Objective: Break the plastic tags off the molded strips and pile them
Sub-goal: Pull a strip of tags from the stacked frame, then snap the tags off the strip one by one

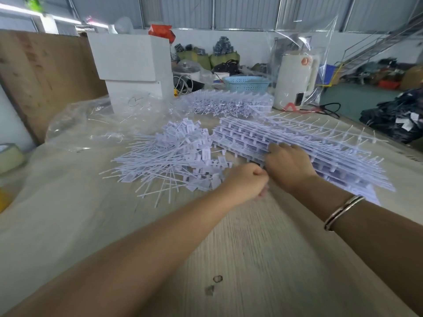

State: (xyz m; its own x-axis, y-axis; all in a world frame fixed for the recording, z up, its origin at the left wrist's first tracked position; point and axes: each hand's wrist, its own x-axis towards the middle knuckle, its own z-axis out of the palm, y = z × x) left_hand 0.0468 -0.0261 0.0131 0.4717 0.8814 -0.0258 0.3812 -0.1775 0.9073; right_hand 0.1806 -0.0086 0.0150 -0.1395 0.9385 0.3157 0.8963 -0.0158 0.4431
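Note:
A stack of pale lilac molded strips (297, 143) lies right of centre on the table. My right hand (288, 164) rests on its near-left end, with the fingers curled over the top strips. My left hand (248, 183) is a tight fist right beside it at the stack's near corner. Its thumb presses on the forefinger and pinches tags at the strip's edge, which are mostly hidden in the fist. A loose pile of broken-off tags (183, 156) with long thin tails spreads to the left of both hands.
A second heap of strips (229, 102) lies farther back, by a blue basket (246, 83) and a white kettle (295, 81). White boxes (132, 60) and a clear plastic bag (96, 124) stand at the back left. A tape roll (9, 156) sits at the left edge.

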